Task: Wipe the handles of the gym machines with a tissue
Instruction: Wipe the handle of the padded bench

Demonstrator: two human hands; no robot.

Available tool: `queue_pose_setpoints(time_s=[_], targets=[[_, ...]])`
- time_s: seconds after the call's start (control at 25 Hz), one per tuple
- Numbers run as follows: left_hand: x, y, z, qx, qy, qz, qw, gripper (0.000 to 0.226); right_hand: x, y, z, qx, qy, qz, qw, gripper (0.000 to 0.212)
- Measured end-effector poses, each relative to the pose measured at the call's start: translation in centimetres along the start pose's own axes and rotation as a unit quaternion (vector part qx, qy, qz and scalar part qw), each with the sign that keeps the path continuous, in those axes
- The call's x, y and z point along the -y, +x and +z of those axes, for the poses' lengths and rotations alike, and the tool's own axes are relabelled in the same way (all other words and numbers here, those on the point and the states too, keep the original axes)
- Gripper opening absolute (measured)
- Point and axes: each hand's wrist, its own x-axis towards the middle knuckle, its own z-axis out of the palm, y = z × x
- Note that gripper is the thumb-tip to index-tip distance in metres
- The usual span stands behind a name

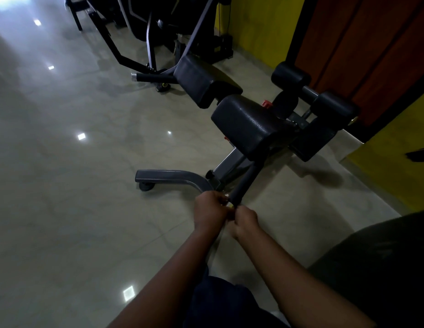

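Handle [245, 183] slants up-right toward seat pad [244, 124]; left hand [212, 208] and right hand [246, 221] curl at its near end, contents unclear.

- Glossy tiled floor [64, 185], with square light reflections [81, 136] scattered across it.
- Yellow wall [260, 27], far right.
- Reddish-brown panel [372, 43], possibly a door, adjoining it.

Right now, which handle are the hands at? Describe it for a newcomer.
Find the black padded bench near the yellow wall. From under its near pad a black tubular handle slopes down toward the camera, with the left hand and right hand meeting at its low end. Unlike the grey curved floor leg to its left, it is straight and black.
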Motion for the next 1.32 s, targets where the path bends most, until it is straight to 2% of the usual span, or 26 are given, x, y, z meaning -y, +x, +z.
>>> queue_pose_setpoints(time_s=[0.08,0.16,0.32,0.4,0.56,0.76,0.84,0.92,1.0,1.08,1.16,1.2,1.32], targets=[[-0.1,0.2,-0.1,0.003,0.034,0.003,0.999,0.027,1.2,0.2,0.5,0.074,0.043,0.052,0.995,0.023],[-0.3,0.5,-0.3,0.016,0.052,0.0,0.999,0.03,1.0,0.6,0.0,0.118,0.043,0.058,0.99,0.027],[-0.2,1.1,-0.7,0.023,0.042,-0.011,0.999,0.032,0.1,2.5,-1.3,0.156,0.001,0.016,0.988,0.038],[0.0,1.2,-0.8,0.031,0.048,-0.009,0.998,0.032,1.0,3.3,-0.4,0.139,0.01,-0.02,0.99,0.04],[-0.4,1.3,-0.7,0.042,0.091,0.009,0.995,0.03,0.8,3.0,0.1,0.066,0.061,-0.051,0.995,0.022],[-0.9,1.6,-0.4,0.065,0.157,0.018,0.985,0.028,0.1,1.3,-0.3,-0.013,0.083,-0.113,0.99,0.019],[-1.0,1.8,-0.4,0.076,0.172,0.032,0.982,0.029,1.8,1.7,0.4,-0.078,0.041,-0.166,0.982,0.017],[-1.2,1.8,-0.3,0.086,0.189,0.042,0.977,0.028,2.2,1.7,0.1,-0.124,-0.076,-0.249,0.958,0.011],[-1.2,2.0,-0.3,0.112,0.204,0.046,0.971,0.023,0.9,0.7,-1.1,-0.103,-0.185,-0.342,0.915,0.009],[-1.4,2.3,-0.2,0.136,0.205,0.042,0.968,0.022,-0.4,-0.5,-2.3,-0.061,-0.269,-0.428,0.861,0.016],[-1.7,2.8,0.0,0.148,0.218,0.046,0.963,0.03,0.3,0.3,-2.6,-0.064,-0.335,-0.507,0.792,0.02],[-1.8,2.9,0.2,0.153,0.228,0.049,0.96,0.032,1.3,1.3,-2.3,-0.068,-0.359,-0.535,0.762,0.02],[-2.0,3.0,0.5,0.148,0.229,0.048,0.961,0.032,3.6,3.1,-1.7,-0.053,-0.402,-0.561,0.722,0.018]])
